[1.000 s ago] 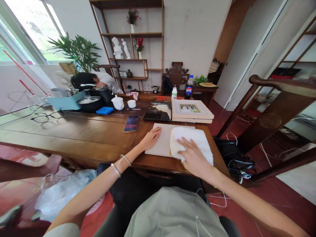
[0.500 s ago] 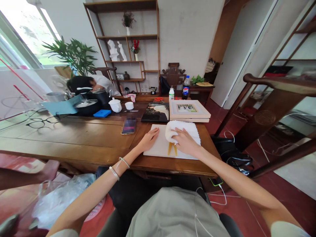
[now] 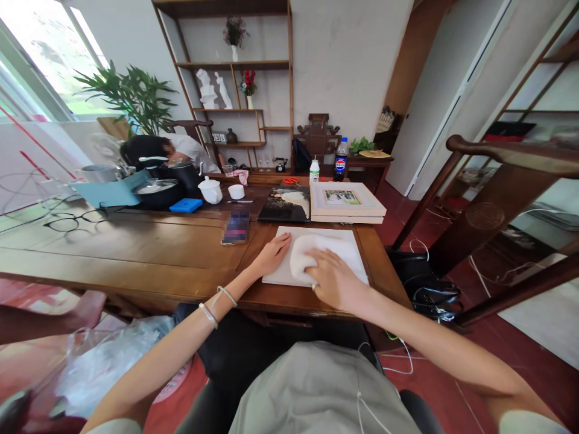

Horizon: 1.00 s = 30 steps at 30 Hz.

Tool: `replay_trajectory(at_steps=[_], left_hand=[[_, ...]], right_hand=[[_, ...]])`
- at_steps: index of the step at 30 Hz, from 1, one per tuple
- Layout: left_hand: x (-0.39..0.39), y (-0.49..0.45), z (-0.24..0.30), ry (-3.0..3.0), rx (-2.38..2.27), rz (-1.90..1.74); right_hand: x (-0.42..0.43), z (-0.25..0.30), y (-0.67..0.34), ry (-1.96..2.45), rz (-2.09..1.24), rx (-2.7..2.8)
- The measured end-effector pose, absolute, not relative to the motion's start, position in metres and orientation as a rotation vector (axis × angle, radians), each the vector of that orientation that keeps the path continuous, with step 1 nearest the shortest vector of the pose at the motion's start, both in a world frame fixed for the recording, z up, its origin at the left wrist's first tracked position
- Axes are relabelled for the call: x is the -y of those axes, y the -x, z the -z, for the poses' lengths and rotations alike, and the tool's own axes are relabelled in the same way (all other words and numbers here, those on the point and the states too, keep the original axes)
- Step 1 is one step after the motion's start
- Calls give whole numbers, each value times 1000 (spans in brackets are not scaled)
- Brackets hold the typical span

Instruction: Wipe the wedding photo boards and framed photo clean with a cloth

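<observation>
A flat white board (image 3: 281,275), perhaps an album or picture panel, lies near the front right edge of the wooden table. My left hand (image 3: 272,254) rests on its left side with fingers stretched out flat. Over the board's middle, my right hand (image 3: 338,281) grips and presses a folded white cloth (image 3: 300,258); this hand is slightly blurred. Cloth and hand together cover the board's yellow markings. Just behind the board sit a dark photo album (image 3: 284,204) and a stack of pale framed boxes (image 3: 368,208).
A phone (image 3: 236,227) lies left of the board. Glasses (image 3: 67,222), a blue box (image 3: 186,205), a white teapot (image 3: 210,190) and black pots stand further left. At the back are a cola bottle (image 3: 340,161) and red scissors (image 3: 291,180). Another person leans at the far end.
My right hand has slid toward me with the white cloth, which moved left and down over the board and now covers the yellow markings. My left hand stays in place.
</observation>
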<state>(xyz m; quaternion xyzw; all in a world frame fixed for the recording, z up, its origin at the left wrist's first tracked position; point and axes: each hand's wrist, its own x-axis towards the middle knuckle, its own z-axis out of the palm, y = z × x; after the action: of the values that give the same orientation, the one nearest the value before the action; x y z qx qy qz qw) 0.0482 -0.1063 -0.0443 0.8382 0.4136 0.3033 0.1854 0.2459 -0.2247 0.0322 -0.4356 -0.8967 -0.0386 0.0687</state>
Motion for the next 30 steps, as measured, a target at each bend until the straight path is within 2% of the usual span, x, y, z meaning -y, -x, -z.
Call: replay_trajectory(at_steps=[3,6,13,17,21,26,30], left_hand=[[106,-47,42,-2354,-1127,-861],[105,-46,41,-2344,-1091,-862],[105,-44,42,-2217,-1116,-975],[109,-44,41,-2267,-1106,-976],[111,-44,40,-2306,-1063,-960],[111,-45,41,-2332,-1046,-892],[112,-45,39,-2331,-1048,-903]], right_hand=[[183,-29,-237,1409,348,2653],[164,-22,-219,1477,421,2682],[230,-13,-187,1277,549,2772],[255,-16,-191,1152,466,2825],[226,-21,-206,1249,343,2786],[186,-19,-215,1493,366,2739],[210,-16,-207,1407,395,2778]])
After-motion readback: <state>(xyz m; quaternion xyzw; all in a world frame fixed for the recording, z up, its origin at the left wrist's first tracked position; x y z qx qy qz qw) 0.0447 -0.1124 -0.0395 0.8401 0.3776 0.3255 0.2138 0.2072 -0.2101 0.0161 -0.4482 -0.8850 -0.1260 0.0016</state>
